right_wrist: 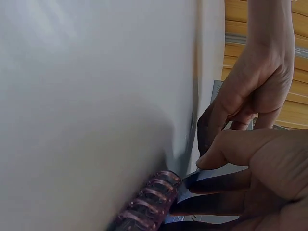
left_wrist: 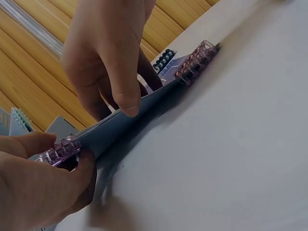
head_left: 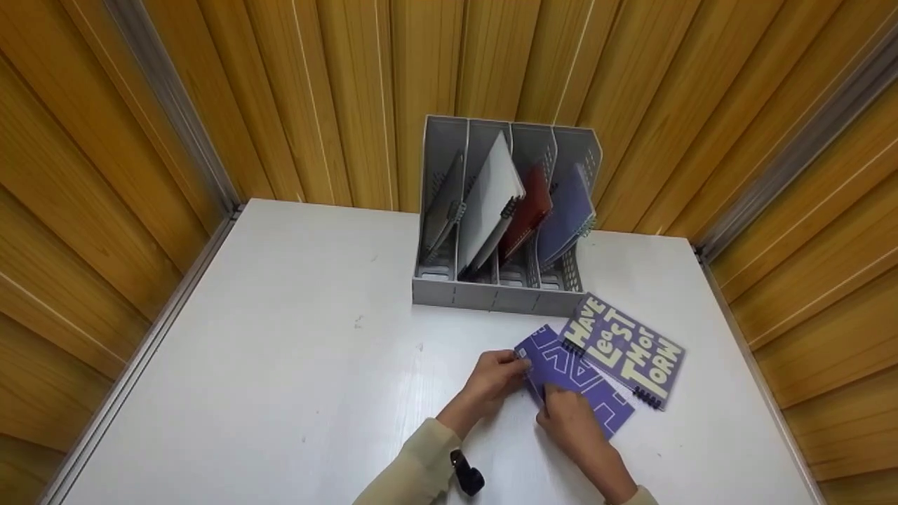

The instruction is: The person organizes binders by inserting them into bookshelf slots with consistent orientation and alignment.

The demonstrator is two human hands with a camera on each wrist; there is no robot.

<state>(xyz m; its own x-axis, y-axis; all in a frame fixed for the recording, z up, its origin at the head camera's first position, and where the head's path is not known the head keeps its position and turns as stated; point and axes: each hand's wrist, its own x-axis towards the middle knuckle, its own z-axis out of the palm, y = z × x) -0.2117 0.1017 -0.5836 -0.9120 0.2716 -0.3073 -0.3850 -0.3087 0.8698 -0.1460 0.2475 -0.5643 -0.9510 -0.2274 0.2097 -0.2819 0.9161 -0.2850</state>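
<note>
A purple spiral notebook (head_left: 561, 365) with white outlined lettering lies slanted near the front right of the table, its ring-bound edge toward me and raised. My left hand (head_left: 491, 379) pinches the far-left end of that edge, thumb and fingers around the purple rings (left_wrist: 60, 151). Farther along the same edge, my right hand (head_left: 572, 417) grips the notebook, its thumb (left_wrist: 126, 98) on one face and fingers on the other. More rings (right_wrist: 149, 202) show beyond the right hand. A second purple notebook (head_left: 624, 351) with big cream letters and black rings partly overlaps the held one.
A grey file organizer (head_left: 491, 298) stands at the back of the white table (head_left: 280, 351). Its slots hold a grey notebook (head_left: 445, 210), a white one (head_left: 487, 203), a red one (head_left: 526, 214) and a blue-purple one (head_left: 565, 214). Wood-patterned walls (head_left: 337, 105) enclose the table.
</note>
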